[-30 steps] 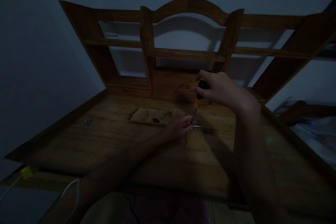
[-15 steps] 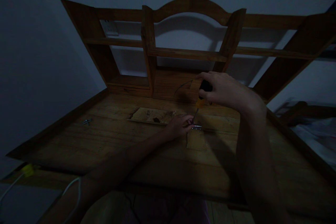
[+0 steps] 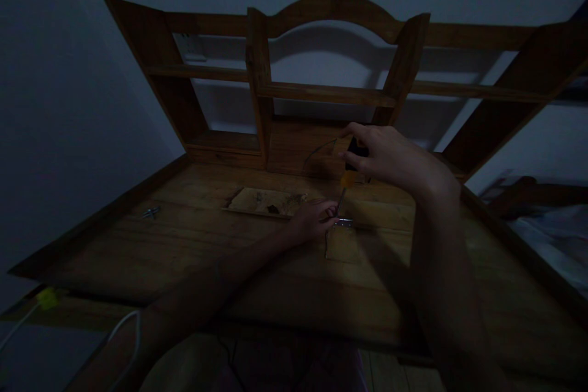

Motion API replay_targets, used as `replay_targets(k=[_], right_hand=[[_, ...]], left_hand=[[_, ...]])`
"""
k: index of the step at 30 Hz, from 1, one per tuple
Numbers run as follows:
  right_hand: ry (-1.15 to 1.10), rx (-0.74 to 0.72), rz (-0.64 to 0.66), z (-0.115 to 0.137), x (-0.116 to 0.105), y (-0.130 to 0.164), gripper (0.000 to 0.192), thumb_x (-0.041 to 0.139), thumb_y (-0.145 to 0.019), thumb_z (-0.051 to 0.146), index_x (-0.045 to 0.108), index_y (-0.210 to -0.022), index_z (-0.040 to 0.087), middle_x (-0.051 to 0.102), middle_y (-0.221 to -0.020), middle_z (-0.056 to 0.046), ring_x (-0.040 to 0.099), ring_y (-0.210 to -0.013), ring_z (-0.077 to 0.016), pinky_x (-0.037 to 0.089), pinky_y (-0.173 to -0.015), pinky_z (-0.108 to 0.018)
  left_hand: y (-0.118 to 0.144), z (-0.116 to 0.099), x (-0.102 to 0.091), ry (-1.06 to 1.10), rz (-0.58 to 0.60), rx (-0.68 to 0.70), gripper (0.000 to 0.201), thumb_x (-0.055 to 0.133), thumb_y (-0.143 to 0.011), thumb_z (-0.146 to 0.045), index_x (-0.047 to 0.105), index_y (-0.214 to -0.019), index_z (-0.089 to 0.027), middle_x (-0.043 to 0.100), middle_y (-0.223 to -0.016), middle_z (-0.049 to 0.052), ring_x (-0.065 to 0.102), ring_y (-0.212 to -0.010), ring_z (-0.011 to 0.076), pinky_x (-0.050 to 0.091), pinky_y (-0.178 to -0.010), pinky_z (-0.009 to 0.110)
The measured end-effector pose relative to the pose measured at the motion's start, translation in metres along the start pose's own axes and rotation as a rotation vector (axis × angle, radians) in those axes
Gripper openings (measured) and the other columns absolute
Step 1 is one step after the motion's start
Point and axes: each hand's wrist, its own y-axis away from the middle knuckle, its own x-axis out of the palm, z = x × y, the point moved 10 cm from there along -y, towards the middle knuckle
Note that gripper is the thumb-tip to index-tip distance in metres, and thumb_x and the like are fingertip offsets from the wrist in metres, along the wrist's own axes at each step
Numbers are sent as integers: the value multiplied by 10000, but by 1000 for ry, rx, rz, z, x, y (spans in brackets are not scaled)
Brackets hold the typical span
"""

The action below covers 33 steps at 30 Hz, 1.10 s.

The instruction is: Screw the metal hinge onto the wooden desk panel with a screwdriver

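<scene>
While the right hand grips a yellow-and-black screwdriver upright, left hand fingers pinch at its tip.
Dim light: the tip could slip off the small metal bracket into them.

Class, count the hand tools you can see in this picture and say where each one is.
1: a screwdriver, held upright in the right hand above the wooden desk, its tip by the left hand. The scene is dim, so others may be hidden.

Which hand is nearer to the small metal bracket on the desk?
Left. The left hand touches the metal bracket; the right hand is above, gripping the screwdriver.
</scene>
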Motion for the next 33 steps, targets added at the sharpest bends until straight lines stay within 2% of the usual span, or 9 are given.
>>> replay_targets(k=[5, 9, 15, 19, 24, 33], right_hand=[[-25, -9, 23, 3, -1, 1, 473, 570, -853, 329, 516, -1311, 222, 662, -1130, -99, 608, -1033, -285, 462, -850, -378], [-44, 32, -18, -1, -6, 4, 578, 594, -852, 363, 437, -1390, 219, 672, -1077, -102, 630, -960, -276, 466, -809, -369], [32, 65, -31, -8, -3, 2, 389, 567, -868, 438, 569, -1170, 194, 671, -954, -105, 621, -898, -284, 452, -725, -360], [59, 67, -11, -7, -3, 0, 325, 554, -860, 431, 590, -1080, 194, 677, -917, -100, 626, -857, -280, 440, -701, -352], [-35, 32, 56, -3, -4, 3, 262, 553, -847, 345, 591, -1072, 215, 688, -955, -72, 634, -824, -245, 441, -679, -324], [46, 99, 27, -7, -4, 3, 340, 518, -891, 460, 577, -1096, 195, 680, -923, -106, 627, -852, -275, 429, -684, -339]], left_hand=[[0, 1, 0, -3, 17, -20, 137, 626, -843, -190, 604, -978, -193, 661, -864, 1, 628, -814, 148, 482, -765, 253], [0, 1, 0, -2, 7, -10, 156, 626, -841, -190, 603, -996, -189, 662, -880, 11, 627, -828, 155, 485, -774, 261], [0, 3, 1, 6, -13, 9, 192, 641, -835, -184, 601, -1023, -187, 659, -867, 7, 628, -815, 152, 489, -772, 260], [1, 6, 1, 9, -10, 4, 184, 644, -841, -206, 602, -1020, -190, 660, -878, 10, 632, -819, 153, 492, -775, 266], [1, 6, 0, 2, -20, 4, 172, 650, -831, -201, 608, -997, -184, 659, -863, 17, 629, -812, 160, 491, -759, 267], [1, 3, 0, 20, -33, 33, 171, 656, -841, -187, 612, -1006, -185, 654, -859, 2, 626, -808, 140, 479, -754, 242]])
